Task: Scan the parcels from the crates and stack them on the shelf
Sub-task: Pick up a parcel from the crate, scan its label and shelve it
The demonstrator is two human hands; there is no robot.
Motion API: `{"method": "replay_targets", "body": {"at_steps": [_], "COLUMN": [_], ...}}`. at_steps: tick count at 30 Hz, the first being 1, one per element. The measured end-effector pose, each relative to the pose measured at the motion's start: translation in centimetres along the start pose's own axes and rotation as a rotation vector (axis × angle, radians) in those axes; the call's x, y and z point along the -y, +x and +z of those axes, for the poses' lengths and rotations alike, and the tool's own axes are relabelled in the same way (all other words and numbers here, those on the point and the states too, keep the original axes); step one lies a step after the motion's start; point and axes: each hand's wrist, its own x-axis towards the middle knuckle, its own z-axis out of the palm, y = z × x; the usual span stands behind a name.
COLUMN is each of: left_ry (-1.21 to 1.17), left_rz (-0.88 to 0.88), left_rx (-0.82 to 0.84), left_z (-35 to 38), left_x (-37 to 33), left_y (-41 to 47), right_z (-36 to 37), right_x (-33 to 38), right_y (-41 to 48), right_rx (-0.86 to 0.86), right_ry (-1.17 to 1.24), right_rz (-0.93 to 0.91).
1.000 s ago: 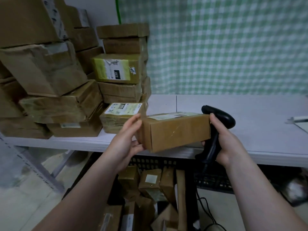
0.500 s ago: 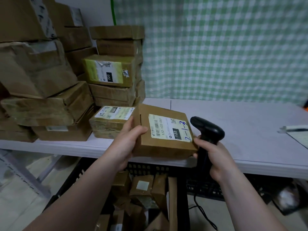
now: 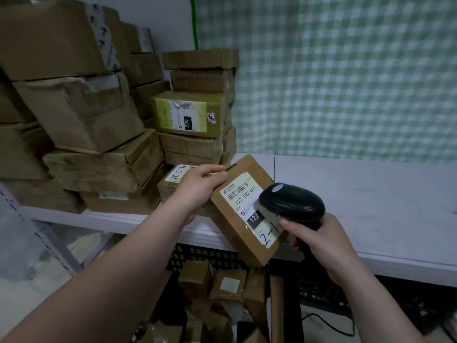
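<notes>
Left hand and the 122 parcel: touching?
Touching. Head view shows the left hand gripping the parcel at its upper corner, fingers curled over the edge.

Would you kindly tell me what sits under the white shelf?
A black crate holding brown parcels, with a black cable to its right. The held parcel hides part of the crate's wall, and its bottom cannot be seen.

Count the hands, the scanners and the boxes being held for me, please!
Hands: 2 (left hand, right hand)
Scanners: 1 (black scanner, in the right hand)
Held boxes: 1 (brown parcel, in the left hand)
Total: 4
</notes>
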Motion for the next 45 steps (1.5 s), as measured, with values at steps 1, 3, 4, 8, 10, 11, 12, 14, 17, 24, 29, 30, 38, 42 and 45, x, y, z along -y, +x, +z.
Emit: {"method": "replay_targets", "body": {"at_steps": [1, 3, 4, 8, 10, 11, 12, 14, 17, 24, 29, 30, 38, 42, 45], "left_ry": [0.003, -0.011, -0.016, 0.003, 0.005, 0.006, 0.009, 0.014, 0.002, -0.043, -0.208, -0.244, -0.541, -0.543, -0.527], "left_rz": [-0.003, -0.008, -0.012, -0.028, -0.024, -0.023, -0.022, -0.02, -0.011, -0.024, -0.126, -0.143, -0.298, -0.295, -0.291], "left_rx": [-0.003, -0.026, -0.037, -0.046, -0.047, -0.05, -0.053, -0.061, -0.071, -0.099, -0.171, -0.192, -0.412, -0.447, -0.453], "left_z": [0.2, 0.4, 0.4, 0.4, 0.6, 0.7, 0.7, 0.9, 0.9, 1.0, -0.2, -0.8, -6.5, -6.4, -5.9], "left_x": [0.3, 0.7, 0.8, 0.9, 0.9, 0.9, 0.8, 0.9, 1.0, 1.5, 0.9, 0.6, -0.7, -0.7, -0.3], "left_y": [0.0, 0.0, -0.1, -0.3, -0.3, -0.3, -0.3, -0.3, -0.2, 0.0, 0.4, 0.5, 2.4, 3.1, 3.5], "right_z": [0.1, 0.1, 0.0, -0.2, -0.2, -0.2, -0.3, -0.3, -0.4, -0.7, -0.9, -0.9, 1.6, 3.9, 5.6], "right_x": [0.0, 0.1, 0.1, 0.2, 0.3, 0.3, 0.3, 0.3, 0.2, -0.2, 0.1, 0.3, 0.8, 0.7, 0.7], "right_y": [0.0, 0.0, 0.0, -0.2, -0.3, -0.4, -0.4, -0.4, -0.4, -0.1, 0.0, 0.0, 0.7, 1.4, 2.0], "right_rx": [0.011, 0.021, 0.025, 0.052, 0.071, 0.078, 0.08, 0.078, 0.077, 0.049, -0.02, -0.029, 0.075, 0.134, 0.168], "right_ry": [-0.022, -0.044, -0.048, -0.089, -0.105, -0.105, -0.105, -0.096, -0.087, -0.046, 0.113, 0.159, 0.328, 0.316, 0.348], "right_rz": [-0.004, -0.004, -0.002, 0.007, 0.01, 0.009, 0.007, -0.003, -0.037, -0.054, -0.068, -0.067, 0.023, 0.093, 0.154]}}
